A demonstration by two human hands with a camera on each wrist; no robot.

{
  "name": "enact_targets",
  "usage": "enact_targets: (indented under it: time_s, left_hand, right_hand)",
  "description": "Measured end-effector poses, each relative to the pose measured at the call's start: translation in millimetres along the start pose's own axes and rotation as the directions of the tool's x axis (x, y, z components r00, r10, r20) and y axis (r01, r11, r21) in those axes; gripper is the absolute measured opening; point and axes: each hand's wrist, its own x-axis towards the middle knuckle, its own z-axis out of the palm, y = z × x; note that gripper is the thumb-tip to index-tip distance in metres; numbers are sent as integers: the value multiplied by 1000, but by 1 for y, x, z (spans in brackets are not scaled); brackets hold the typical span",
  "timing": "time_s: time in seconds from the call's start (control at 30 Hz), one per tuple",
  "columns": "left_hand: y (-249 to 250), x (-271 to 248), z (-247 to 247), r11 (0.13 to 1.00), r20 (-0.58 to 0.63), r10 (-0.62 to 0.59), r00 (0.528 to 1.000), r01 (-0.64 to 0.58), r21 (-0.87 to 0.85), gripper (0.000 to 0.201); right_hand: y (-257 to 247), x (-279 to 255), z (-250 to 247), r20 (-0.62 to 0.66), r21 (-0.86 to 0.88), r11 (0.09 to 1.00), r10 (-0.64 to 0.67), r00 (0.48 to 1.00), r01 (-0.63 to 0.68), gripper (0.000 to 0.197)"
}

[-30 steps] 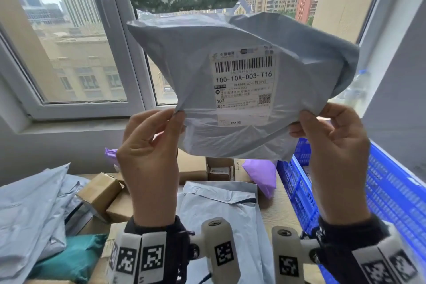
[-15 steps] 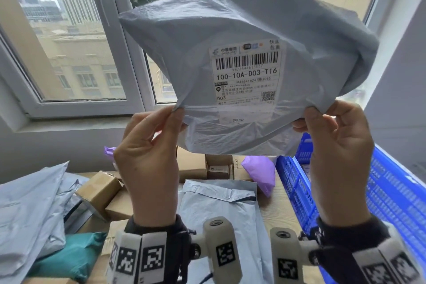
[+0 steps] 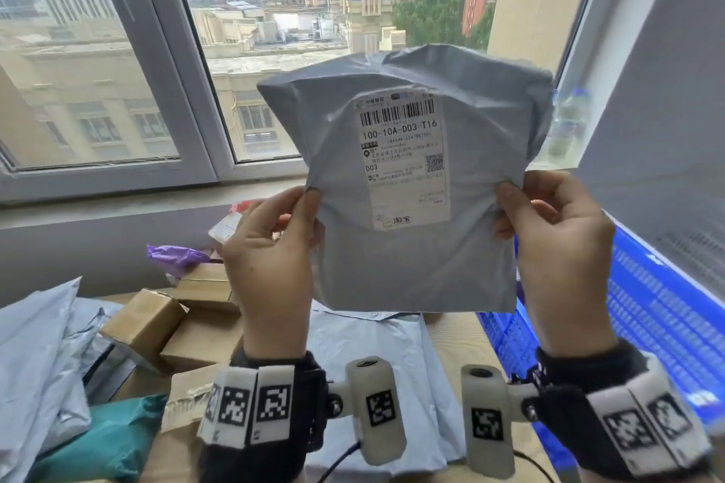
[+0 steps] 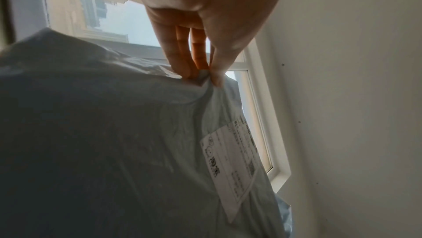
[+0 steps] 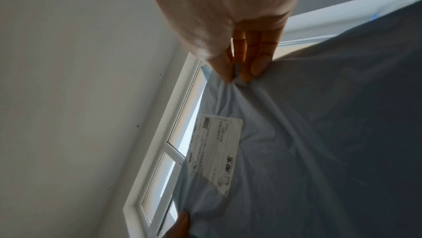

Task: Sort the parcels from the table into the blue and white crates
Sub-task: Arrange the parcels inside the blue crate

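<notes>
Showing as thin grey plastic film, creased and faintly sheeny: grey poly mailer parcel (image 3: 412, 176), carrying a smooth white printed paper label (image 3: 404, 157). Looking matt and fibrous: brown cardboard boxes (image 3: 145, 322). Appearing rigid, moulded and perforated: blue plastic crate (image 3: 663, 310). Crinkling softly with a slight gloss: purple plastic bag (image 3: 176, 255) and teal plastic mailer (image 3: 106, 439). Showing pale, smooth wood grain: light wooden table (image 3: 455, 341).
</notes>
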Motion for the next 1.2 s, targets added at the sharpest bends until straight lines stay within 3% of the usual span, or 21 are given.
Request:
enact_targets:
  time_s: [0.17,0.3,0.57,0.83,0.97,1.2]
  left_hand:
    - [-30,-11,13,993,92,-121,988,120,19,14]
    - [-47,-31,30,979,187,-202,961,197,43,8]
    - [-51,-96,99,953,311,-297,903,300,38,14]
    - [-43,-165,200,952,346,-303,888,299,66,7]
    - [-47,-207,248,942,359,-333,872,326,83,14]
    - [-67,-248,301,916,371,-401,838,377,139,12]
  right_hand:
    - [19,-11,-21,-66,-113,992,47,997,-54,4]
    - [33,-20,-47,-137,-187,979,60,989,-85,12]
    - [58,-13,-139,-231,-242,953,127,965,-184,15]
    - [90,31,-252,-203,-251,937,195,960,-243,23]
    - [112,55,-313,-206,-277,917,235,950,-287,20]
    - [154,90,-373,-196,-275,891,317,928,-363,15]
